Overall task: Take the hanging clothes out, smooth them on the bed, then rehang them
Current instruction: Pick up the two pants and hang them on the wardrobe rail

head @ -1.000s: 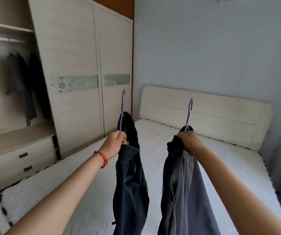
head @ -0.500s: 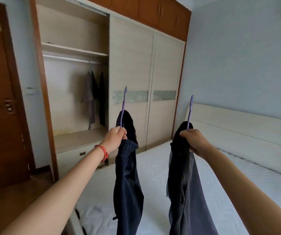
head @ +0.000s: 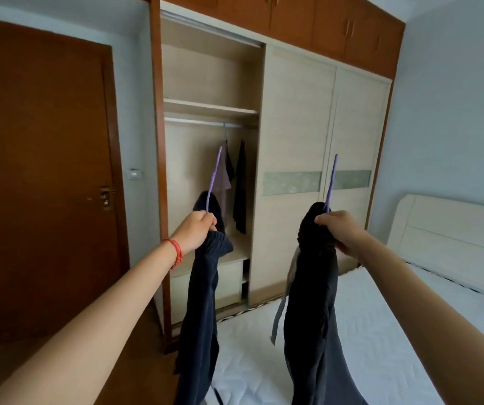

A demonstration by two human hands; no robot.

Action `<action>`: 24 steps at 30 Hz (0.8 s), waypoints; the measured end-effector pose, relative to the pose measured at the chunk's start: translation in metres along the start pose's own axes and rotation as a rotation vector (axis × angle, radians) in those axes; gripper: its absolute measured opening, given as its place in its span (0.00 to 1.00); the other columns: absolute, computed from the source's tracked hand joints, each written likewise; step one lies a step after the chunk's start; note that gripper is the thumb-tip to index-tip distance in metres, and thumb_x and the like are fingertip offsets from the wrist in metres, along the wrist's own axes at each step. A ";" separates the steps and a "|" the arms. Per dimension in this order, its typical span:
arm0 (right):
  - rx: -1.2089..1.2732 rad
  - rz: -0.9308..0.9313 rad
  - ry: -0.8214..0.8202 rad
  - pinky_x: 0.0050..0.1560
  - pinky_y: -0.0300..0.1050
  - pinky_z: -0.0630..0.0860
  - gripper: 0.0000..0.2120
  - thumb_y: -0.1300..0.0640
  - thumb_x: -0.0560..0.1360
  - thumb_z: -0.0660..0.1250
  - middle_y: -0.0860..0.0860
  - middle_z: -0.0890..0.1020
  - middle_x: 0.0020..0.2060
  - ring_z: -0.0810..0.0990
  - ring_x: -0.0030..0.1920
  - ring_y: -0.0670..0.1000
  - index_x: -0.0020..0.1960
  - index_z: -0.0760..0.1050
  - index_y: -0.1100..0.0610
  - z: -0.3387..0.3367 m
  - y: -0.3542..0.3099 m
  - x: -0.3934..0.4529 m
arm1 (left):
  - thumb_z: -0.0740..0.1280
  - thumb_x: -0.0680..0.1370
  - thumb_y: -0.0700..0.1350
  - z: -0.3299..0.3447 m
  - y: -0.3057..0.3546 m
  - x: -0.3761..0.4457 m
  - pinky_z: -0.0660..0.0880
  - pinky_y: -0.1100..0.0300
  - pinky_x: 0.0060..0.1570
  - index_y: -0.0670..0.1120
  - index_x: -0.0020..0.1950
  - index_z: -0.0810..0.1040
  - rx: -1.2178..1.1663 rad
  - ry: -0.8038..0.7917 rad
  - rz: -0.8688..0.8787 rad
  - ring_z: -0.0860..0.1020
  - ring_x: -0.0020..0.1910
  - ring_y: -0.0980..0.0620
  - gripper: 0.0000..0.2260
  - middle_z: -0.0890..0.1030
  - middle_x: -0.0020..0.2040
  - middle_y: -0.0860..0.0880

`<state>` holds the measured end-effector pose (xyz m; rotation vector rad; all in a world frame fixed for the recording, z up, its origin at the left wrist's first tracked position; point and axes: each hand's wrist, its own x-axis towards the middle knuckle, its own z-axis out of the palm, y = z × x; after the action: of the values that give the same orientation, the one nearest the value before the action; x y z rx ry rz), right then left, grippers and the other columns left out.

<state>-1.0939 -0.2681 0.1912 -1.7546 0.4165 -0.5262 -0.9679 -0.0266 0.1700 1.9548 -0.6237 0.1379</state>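
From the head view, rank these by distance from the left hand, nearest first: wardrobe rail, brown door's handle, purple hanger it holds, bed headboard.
1. Purple hanger, gripped in the left hand.
2. Door handle, to its left.
3. Wardrobe rail, above, deeper inside.
4. Headboard, far right.

This is a home bedroom. A bed (head: 381,331) with a white quilted mattress and a pale headboard (head: 451,229) fills the 4 o'clock area. At 12 o'clock stands a built-in wardrobe (head: 296,127) with light sliding doors, brown upper cabinets (head: 293,16) above it, and an open section showing a shelf (head: 208,108), a hanging rail (head: 194,121) with a couple of dark garments (head: 239,188), and drawers (head: 229,285) below. A brown wooden door (head: 42,171) with a lock sits at 9 o'clock, beside pale blue walls (head: 451,112) and a wall switch (head: 134,173).
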 end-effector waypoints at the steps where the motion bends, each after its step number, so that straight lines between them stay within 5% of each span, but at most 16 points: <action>1: 0.015 -0.004 -0.011 0.44 0.53 0.76 0.15 0.67 0.76 0.59 0.59 0.72 0.36 0.75 0.38 0.57 0.57 0.67 0.77 0.013 -0.004 0.009 | 0.52 0.80 0.41 -0.010 -0.008 0.008 0.65 0.59 0.40 0.47 0.33 0.70 0.006 0.009 -0.013 0.71 0.34 0.52 0.16 0.75 0.33 0.50; 5: 0.025 -0.029 -0.077 0.41 0.50 0.74 0.07 0.67 0.75 0.59 0.60 0.73 0.36 0.76 0.37 0.57 0.43 0.73 0.70 0.062 -0.015 0.050 | 0.52 0.80 0.41 -0.041 -0.038 0.042 0.62 0.61 0.46 0.47 0.32 0.68 0.021 0.063 -0.044 0.69 0.33 0.55 0.17 0.75 0.36 0.47; 8: 0.026 -0.050 -0.115 0.39 0.49 0.72 0.09 0.67 0.75 0.59 0.59 0.72 0.34 0.74 0.35 0.56 0.36 0.71 0.64 0.095 -0.020 0.089 | 0.52 0.81 0.42 -0.058 -0.061 0.072 0.61 0.61 0.45 0.46 0.33 0.69 0.072 0.098 -0.068 0.68 0.33 0.54 0.16 0.76 0.42 0.44; 12: 0.018 -0.100 -0.171 0.36 0.47 0.69 0.07 0.67 0.75 0.59 0.59 0.71 0.36 0.73 0.35 0.56 0.40 0.72 0.68 0.138 -0.027 0.150 | 0.52 0.80 0.42 -0.077 -0.089 0.120 0.61 0.60 0.45 0.41 0.39 0.72 0.099 0.141 -0.100 0.70 0.41 0.47 0.14 0.75 0.43 0.42; 15: 0.004 -0.117 -0.213 0.46 0.56 0.75 0.11 0.67 0.75 0.59 0.61 0.72 0.42 0.74 0.42 0.60 0.51 0.73 0.74 0.167 -0.035 0.198 | 0.53 0.80 0.42 -0.090 -0.106 0.158 0.62 0.59 0.46 0.42 0.37 0.72 0.091 0.167 -0.123 0.71 0.44 0.47 0.15 0.75 0.43 0.42; 19: 0.007 -0.152 -0.271 0.39 0.49 0.71 0.05 0.66 0.75 0.59 0.61 0.71 0.39 0.73 0.41 0.59 0.44 0.73 0.66 0.197 -0.049 0.255 | 0.52 0.81 0.43 -0.103 -0.125 0.209 0.63 0.58 0.42 0.47 0.34 0.71 0.087 0.189 -0.133 0.70 0.37 0.50 0.16 0.74 0.39 0.44; 24: -0.023 -0.169 -0.294 0.36 0.45 0.67 0.03 0.65 0.75 0.60 0.59 0.70 0.36 0.70 0.38 0.57 0.43 0.71 0.62 0.237 -0.057 0.321 | 0.52 0.80 0.42 -0.113 -0.149 0.274 0.65 0.57 0.47 0.46 0.33 0.70 0.059 0.181 -0.133 0.71 0.40 0.47 0.17 0.73 0.38 0.44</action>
<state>-0.6951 -0.2348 0.2400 -1.8648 0.0681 -0.3748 -0.6411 0.0211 0.2007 2.0075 -0.3732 0.2500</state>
